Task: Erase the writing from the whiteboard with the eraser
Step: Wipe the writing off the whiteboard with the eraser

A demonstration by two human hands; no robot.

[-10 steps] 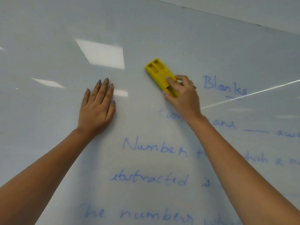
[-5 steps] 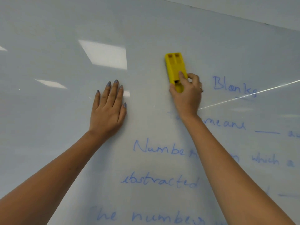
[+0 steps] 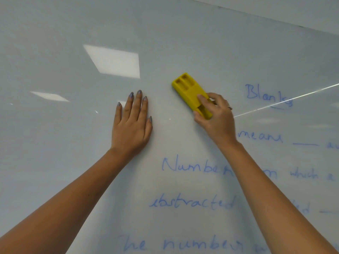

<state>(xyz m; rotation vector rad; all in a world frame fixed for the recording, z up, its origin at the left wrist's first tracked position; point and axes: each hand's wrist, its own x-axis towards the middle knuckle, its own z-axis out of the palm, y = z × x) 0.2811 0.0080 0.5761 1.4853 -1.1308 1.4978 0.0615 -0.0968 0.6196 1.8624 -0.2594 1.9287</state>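
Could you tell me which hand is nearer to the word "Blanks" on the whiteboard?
The right hand, gripping the yellow eraser, sits just left of "Blanks". The left hand lies flat on the whiteboard, farther left, beyond the eraser.

Both forearms are bare, with no sleeves showing up to the frame's edge. The left hand (image 3: pixel 131 129) has long, rounded nails painted a greyish blue, visible on all four fingers and the thumb. The right hand (image 3: pixel 217 119) wears a thin ring (image 3: pixel 229 107) on a finger on its outer side; the index nail looks unpainted or pale, though it is blurred.
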